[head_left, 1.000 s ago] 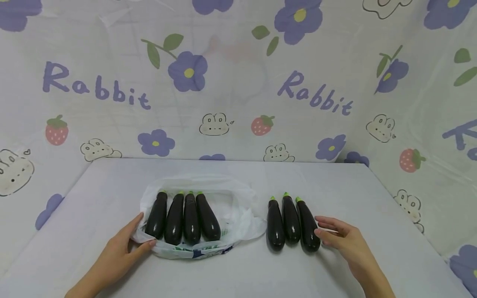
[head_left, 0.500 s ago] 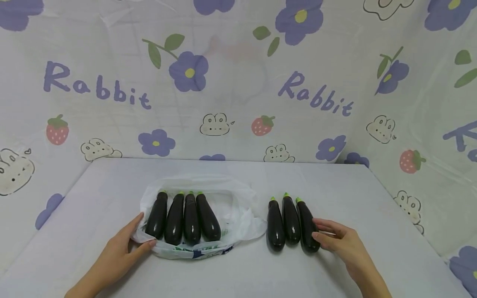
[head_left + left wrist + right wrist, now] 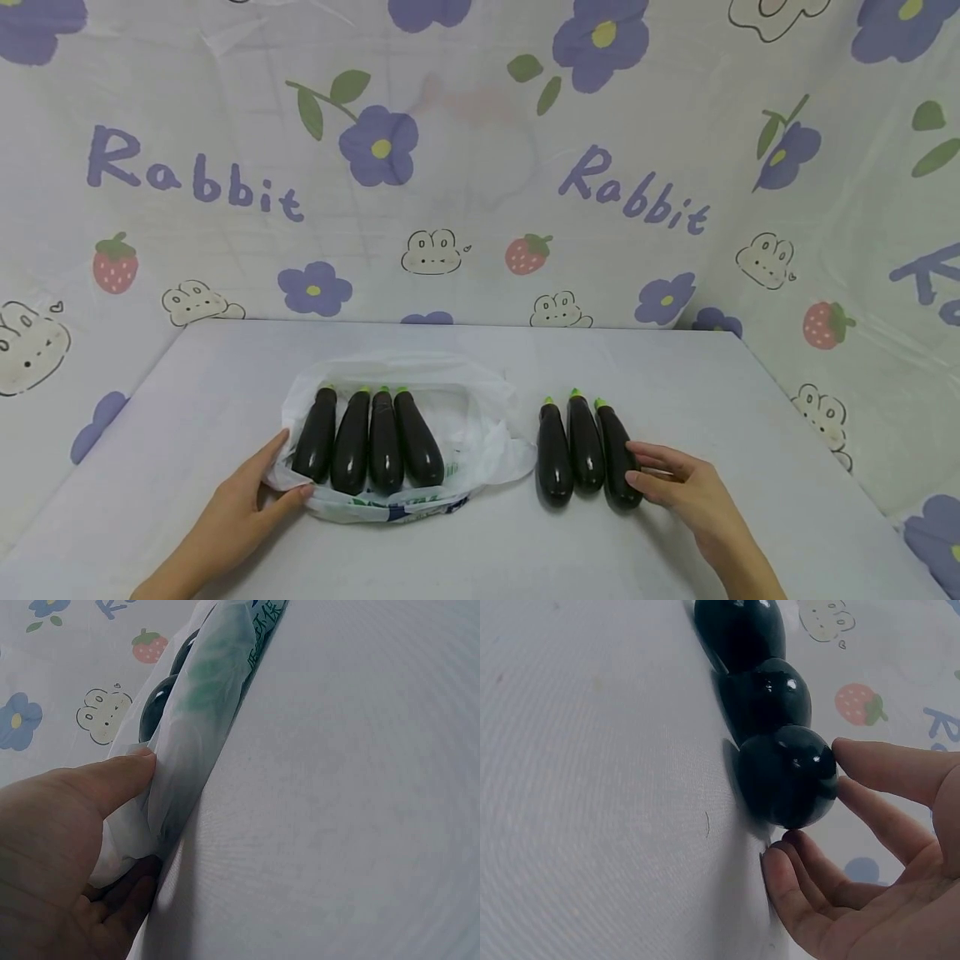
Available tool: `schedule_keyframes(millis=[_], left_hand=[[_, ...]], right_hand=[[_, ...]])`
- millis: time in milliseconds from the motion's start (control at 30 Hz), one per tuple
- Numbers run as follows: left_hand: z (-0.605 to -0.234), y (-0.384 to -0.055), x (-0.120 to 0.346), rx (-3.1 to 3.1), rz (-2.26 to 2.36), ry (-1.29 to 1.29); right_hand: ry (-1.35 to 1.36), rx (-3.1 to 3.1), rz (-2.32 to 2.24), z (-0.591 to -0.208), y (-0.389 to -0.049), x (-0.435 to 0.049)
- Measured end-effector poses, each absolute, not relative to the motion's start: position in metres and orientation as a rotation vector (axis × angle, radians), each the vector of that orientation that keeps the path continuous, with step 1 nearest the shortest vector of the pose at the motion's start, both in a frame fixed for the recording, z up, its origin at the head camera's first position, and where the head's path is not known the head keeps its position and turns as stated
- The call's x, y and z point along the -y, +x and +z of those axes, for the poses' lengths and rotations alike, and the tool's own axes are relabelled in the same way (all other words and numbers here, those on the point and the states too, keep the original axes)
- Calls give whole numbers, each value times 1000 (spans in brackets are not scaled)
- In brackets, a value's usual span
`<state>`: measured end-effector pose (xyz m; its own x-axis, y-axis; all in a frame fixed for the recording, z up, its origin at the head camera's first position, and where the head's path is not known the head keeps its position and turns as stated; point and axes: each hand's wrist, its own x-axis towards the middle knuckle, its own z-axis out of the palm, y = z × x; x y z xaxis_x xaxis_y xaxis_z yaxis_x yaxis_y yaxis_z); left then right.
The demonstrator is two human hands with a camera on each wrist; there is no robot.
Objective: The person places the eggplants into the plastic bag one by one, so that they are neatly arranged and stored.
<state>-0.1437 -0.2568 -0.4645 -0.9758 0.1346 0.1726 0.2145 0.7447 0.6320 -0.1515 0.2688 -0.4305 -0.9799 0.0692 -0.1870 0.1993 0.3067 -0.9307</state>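
Several glossy dark eggplants [image 3: 386,442] lie side by side in a white plastic bag [image 3: 487,450], whose mouth is spread open. My left hand [image 3: 236,512] holds the bag's left edge, thumb on top and the other fingers lower down, as the left wrist view shows at the thumb [image 3: 124,780]. To the right of the bag, three more eggplants with green stem ends lie in a row on the table. My right hand [image 3: 690,492] touches the rightmost eggplant [image 3: 618,458] from its outer side. In the right wrist view, thumb and fingertips meet that eggplant's [image 3: 791,776] rounded end, fingers loosely bent.
Both groups rest on a white-covered table [image 3: 487,558]. A patterned cloth backdrop [image 3: 480,167] with flowers, rabbits and strawberries rises behind the table and along its sides. A twisted end of the bag reaches almost to the loose leftmost eggplant [image 3: 553,458].
My right hand has shifted slightly left, its fingertips coming onto the rightmost eggplant's side. The left hand, the bag and the eggplants have stayed in place.
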Motion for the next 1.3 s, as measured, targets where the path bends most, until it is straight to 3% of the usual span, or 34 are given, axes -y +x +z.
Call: schedule_keyframes(millis=[1300], left_hand=[[-467,-145,257,2808,-1036,-287]], right_hand=[[188,-2495,-1702,-429,-151,-265]])
